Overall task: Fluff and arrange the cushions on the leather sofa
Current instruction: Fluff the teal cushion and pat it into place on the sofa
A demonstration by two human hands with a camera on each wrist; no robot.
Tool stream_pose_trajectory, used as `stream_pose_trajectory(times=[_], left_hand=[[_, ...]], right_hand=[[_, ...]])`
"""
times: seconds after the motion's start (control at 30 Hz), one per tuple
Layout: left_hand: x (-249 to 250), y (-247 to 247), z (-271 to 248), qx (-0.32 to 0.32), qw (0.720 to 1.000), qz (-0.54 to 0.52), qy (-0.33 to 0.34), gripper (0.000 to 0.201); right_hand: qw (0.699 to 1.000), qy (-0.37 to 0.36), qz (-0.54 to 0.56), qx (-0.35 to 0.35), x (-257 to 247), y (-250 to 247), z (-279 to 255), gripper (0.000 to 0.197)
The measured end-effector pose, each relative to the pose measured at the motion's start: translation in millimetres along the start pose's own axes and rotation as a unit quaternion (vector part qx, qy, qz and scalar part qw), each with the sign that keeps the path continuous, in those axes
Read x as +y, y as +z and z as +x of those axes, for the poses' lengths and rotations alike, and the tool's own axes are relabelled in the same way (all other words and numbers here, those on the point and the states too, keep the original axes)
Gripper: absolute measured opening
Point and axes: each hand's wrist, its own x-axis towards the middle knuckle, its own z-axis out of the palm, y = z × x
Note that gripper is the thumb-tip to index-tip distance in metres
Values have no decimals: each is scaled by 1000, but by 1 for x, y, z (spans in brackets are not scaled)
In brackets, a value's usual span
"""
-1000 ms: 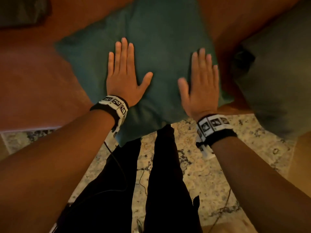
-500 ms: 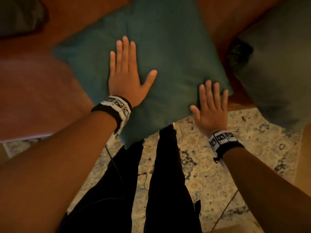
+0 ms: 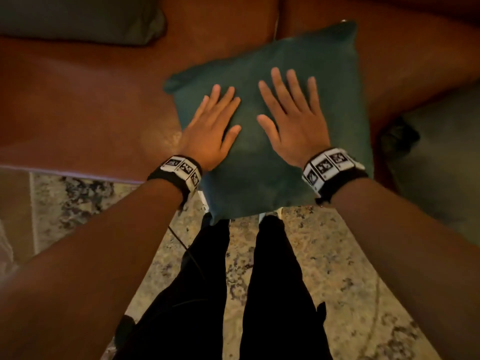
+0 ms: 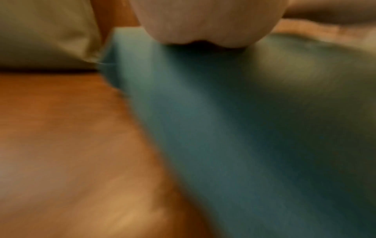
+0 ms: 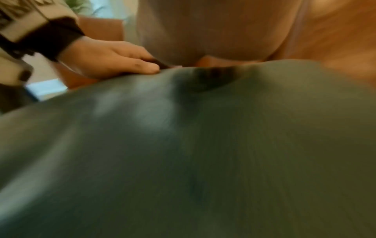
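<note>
I see my left hand (image 3: pixel 211 131) and right hand (image 3: pixel 293 120) lying flat, fingers straight and spread, palms down on the teal cushion (image 3: pixel 337 100), gripping nothing. The cushion lies on the leather sofa (image 3: pixel 91 100) seat, overhanging its front edge. Only the left wrist view shows a pale cushion (image 4: pixel 44 35) touching its far corner.

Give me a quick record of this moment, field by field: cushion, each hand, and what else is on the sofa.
cushion: teal cushion lying flat on leather sofa, front edge overhanging the seat
left hand: open, flat on the cushion
right hand: open, flat on the cushion
other cushions: grey-green cushion far left; another cushion at right
floor: patterned rug
</note>
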Motion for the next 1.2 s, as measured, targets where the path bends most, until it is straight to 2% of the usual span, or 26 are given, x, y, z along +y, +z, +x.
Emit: stream_pose_trajectory(times=[0.07,0.1,0.17,0.2,0.27,0.33,0.37,0.4,0.43,0.5,0.57,0.63,0.7,0.77,0.8,0.83,0.87,0.9,1.0,1.07,1.1,1.13,1.2], left_hand=[[-21,-3,-26,7,997,58,-48,64],[-30,-4,-40,14,993,59,-97,67],[-25,-2,-62,34,981,17,-190,72],[-11,1,-65,53,976,-4,-212,74],[32,14,-65,82,980,-25,-182,76],[69,41,-75,55,995,2,-85,77],[76,59,-88,32,997,26,-72,77],[76,75,-108,21,994,33,-107,78],[72,90,-135,19,984,11,-178,80],[61,105,-188,29,947,-58,-313,84],[58,106,-224,38,928,-87,-361,84],[64,89,-209,63,930,-88,-352,86],[77,63,-149,109,944,-95,-297,90],[89,52,-91,108,985,-16,-130,86],[86,55,-76,87,994,59,-31,81],[78,62,-75,62,990,122,31,75],[66,71,-90,39,985,162,45,72],[50,80,-116,21,982,188,23,72],[16,84,-196,-17,975,177,-135,73],[21,71,-219,-26,962,142,-230,79],[29,66,-213,-16,964,134,-231,81],[41,62,-195,-7,971,124,-202,81],[68,56,-144,10,989,112,-91,78]], right_hand=[[999,-27,-11,-26,1,9,15,65],[999,-34,-12,-30,2,12,20,66],[999,-33,-19,-31,5,16,23,66],[999,-30,-24,-30,4,18,23,67],[999,-30,-24,-32,2,23,23,67],[999,-36,-20,-26,4,28,24,67],[999,-39,-19,-22,8,29,26,67],[999,-42,-17,-23,13,30,27,67],[998,-46,-14,-27,17,30,27,67],[998,-47,-17,-30,22,32,30,67],[998,-42,-24,-29,20,34,33,67],[998,-41,-32,-31,13,35,37,68],[998,-38,-32,-34,11,35,36,68],[998,-44,-26,-31,17,35,35,68],[998,-45,-25,-26,19,35,36,68],[998,-47,-21,-27,21,33,38,68],[998,-50,-12,-34,22,31,37,68],[998,-55,-2,-38,22,32,37,68],[998,-42,-14,-37,18,34,32,68],[998,-44,-8,-41,17,34,31,68],[998,-46,-8,-46,16,34,32,68],[998,-44,-9,-51,16,33,33,68],[997,-42,-4,-58,17,28,34,68]])
